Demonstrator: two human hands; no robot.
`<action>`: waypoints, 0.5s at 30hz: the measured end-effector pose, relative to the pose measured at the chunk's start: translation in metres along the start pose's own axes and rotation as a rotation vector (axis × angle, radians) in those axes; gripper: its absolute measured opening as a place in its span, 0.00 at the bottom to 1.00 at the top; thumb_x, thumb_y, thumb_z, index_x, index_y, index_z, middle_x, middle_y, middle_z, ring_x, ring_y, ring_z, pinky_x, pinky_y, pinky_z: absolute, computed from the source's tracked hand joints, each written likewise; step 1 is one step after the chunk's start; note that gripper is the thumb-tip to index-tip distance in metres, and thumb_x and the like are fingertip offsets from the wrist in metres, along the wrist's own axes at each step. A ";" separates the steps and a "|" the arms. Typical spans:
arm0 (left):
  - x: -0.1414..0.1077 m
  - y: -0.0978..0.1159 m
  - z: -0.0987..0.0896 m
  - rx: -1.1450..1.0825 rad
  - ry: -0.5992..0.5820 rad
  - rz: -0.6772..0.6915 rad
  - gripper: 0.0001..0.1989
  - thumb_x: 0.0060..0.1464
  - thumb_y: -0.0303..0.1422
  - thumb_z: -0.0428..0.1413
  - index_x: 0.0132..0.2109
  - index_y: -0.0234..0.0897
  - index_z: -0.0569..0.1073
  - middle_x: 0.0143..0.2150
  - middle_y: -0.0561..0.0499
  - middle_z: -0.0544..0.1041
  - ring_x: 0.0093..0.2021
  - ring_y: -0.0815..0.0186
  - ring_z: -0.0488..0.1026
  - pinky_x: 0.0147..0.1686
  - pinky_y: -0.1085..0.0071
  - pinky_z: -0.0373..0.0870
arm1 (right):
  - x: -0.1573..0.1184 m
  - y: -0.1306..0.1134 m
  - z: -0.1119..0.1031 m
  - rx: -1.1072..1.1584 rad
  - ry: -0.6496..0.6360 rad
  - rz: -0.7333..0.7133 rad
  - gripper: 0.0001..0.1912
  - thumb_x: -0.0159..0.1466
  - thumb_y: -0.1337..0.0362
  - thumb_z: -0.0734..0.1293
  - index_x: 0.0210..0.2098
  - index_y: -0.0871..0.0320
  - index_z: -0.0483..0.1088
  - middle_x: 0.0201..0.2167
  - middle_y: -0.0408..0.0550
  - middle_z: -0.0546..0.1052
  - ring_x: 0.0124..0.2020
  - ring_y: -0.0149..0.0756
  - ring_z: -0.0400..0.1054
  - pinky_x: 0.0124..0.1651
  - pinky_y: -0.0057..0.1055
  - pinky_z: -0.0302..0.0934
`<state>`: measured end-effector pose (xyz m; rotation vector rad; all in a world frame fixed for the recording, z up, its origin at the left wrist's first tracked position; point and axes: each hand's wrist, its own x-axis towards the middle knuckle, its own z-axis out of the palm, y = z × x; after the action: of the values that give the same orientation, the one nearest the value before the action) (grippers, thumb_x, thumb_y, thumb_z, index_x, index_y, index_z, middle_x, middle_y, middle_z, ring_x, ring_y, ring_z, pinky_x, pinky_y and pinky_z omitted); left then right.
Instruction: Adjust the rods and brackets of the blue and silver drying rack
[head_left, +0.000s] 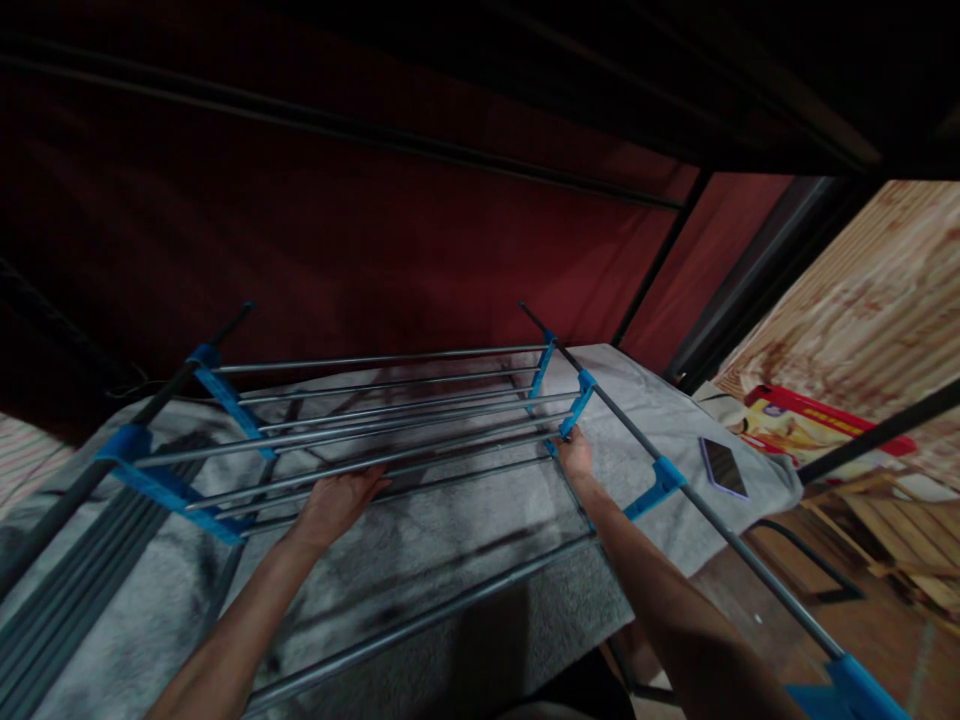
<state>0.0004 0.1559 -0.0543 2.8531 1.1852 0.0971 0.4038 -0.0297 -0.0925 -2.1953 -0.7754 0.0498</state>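
A rack of grey metal tubes joined by blue plastic brackets stands on a grey blanket. My left hand is curled around one of the lower crossing tubes, left of the middle; part of its fingers is hidden. At the right end, my right hand closes on the lower end of a blue bracket, where the tubes meet it. Another blue bracket sits nearer on the same long side pole. The left ends of the tubes run into a blue bracket.
Several loose grey tubes lie bundled at the left. A phone rests on the blanket at the right. Beyond it are a red and yellow package and a wooden slatted piece. Dark red fabric hangs behind a dark frame.
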 end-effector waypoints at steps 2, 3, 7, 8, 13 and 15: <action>0.000 -0.001 -0.001 0.007 -0.012 0.005 0.19 0.66 0.41 0.48 0.58 0.42 0.75 0.44 0.40 0.83 0.46 0.51 0.80 0.46 0.61 0.71 | -0.001 -0.003 0.000 0.017 0.002 0.006 0.19 0.59 0.62 0.60 0.48 0.58 0.68 0.43 0.55 0.79 0.44 0.42 0.74 0.49 0.37 0.66; 0.000 -0.001 -0.002 0.021 -0.018 0.014 0.20 0.66 0.41 0.48 0.58 0.41 0.74 0.45 0.40 0.83 0.47 0.51 0.80 0.46 0.61 0.71 | -0.002 -0.004 -0.001 0.023 0.003 0.007 0.19 0.59 0.62 0.60 0.48 0.58 0.68 0.44 0.55 0.79 0.45 0.42 0.73 0.50 0.37 0.66; 0.001 -0.004 -0.001 0.064 -0.025 0.048 0.22 0.67 0.41 0.46 0.61 0.40 0.73 0.45 0.38 0.83 0.47 0.49 0.79 0.47 0.59 0.72 | -0.005 -0.011 -0.003 0.021 0.017 0.016 0.16 0.59 0.63 0.61 0.46 0.57 0.69 0.43 0.55 0.79 0.46 0.43 0.72 0.52 0.38 0.65; 0.001 -0.005 -0.001 0.059 -0.019 0.051 0.22 0.67 0.41 0.46 0.60 0.40 0.73 0.46 0.38 0.82 0.48 0.49 0.79 0.47 0.59 0.72 | -0.005 -0.012 -0.003 0.017 0.020 0.020 0.16 0.59 0.63 0.61 0.46 0.57 0.69 0.43 0.55 0.79 0.46 0.43 0.72 0.51 0.38 0.65; 0.000 -0.008 0.002 0.010 0.004 0.024 0.20 0.66 0.42 0.48 0.58 0.40 0.75 0.45 0.39 0.83 0.48 0.49 0.79 0.48 0.58 0.71 | -0.007 -0.013 -0.001 -0.013 0.031 0.038 0.14 0.59 0.65 0.61 0.44 0.59 0.69 0.41 0.56 0.78 0.44 0.43 0.73 0.50 0.38 0.65; 0.000 -0.008 0.001 -0.020 -0.002 0.014 0.21 0.66 0.42 0.48 0.57 0.40 0.75 0.45 0.39 0.82 0.47 0.50 0.79 0.49 0.57 0.71 | -0.007 -0.013 0.000 -0.022 0.035 0.040 0.14 0.60 0.66 0.61 0.44 0.59 0.69 0.42 0.57 0.78 0.44 0.43 0.72 0.50 0.38 0.65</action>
<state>-0.0053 0.1615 -0.0560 2.8437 1.1573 0.1062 0.3910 -0.0266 -0.0848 -2.2264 -0.7160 0.0232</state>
